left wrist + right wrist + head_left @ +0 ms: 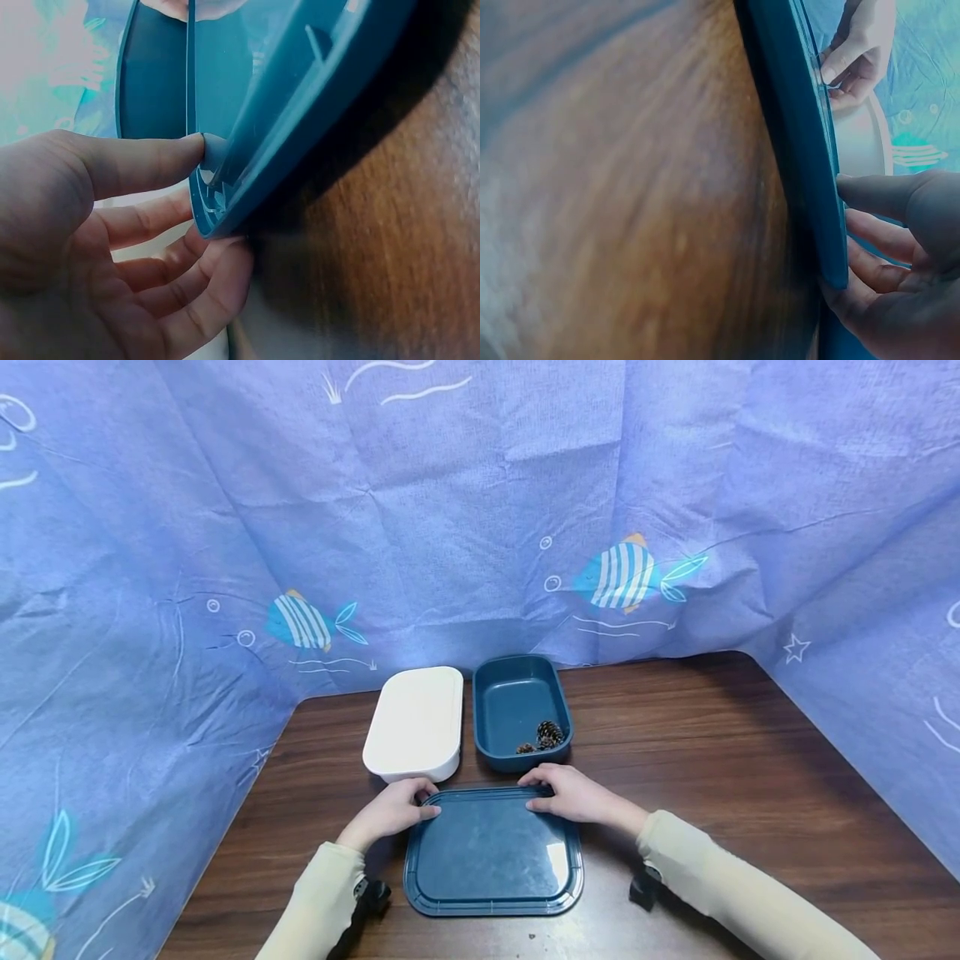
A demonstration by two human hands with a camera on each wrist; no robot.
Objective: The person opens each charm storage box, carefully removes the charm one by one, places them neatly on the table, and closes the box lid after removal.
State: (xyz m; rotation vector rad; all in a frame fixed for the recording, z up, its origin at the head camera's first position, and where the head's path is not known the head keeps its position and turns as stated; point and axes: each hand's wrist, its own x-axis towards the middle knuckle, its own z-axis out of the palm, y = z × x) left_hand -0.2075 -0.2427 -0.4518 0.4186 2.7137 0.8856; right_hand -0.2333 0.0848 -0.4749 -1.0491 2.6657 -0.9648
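Note:
Both hands hold a dark blue rectangular lid (491, 852) near the front of the table, its rimmed side facing up. At the lid's far left corner, my left hand (393, 810) pinches the rim, thumb on top and fingers curled beneath, as the left wrist view shows. My right hand (573, 793) grips the far right corner the same way. Just beyond the right hand stands an uncovered dark blue box (502, 710), with several pine cones (550, 732) in its near right corner. A white box (416, 718), covered by a white lid, stands beyond the left hand.
The brown wooden table (712, 760) carries everything. Behind it and along both sides hangs a blue cloth (465, 527) printed with fish, meeting the table's far edge close behind the two boxes. The boxes stand side by side with a narrow gap.

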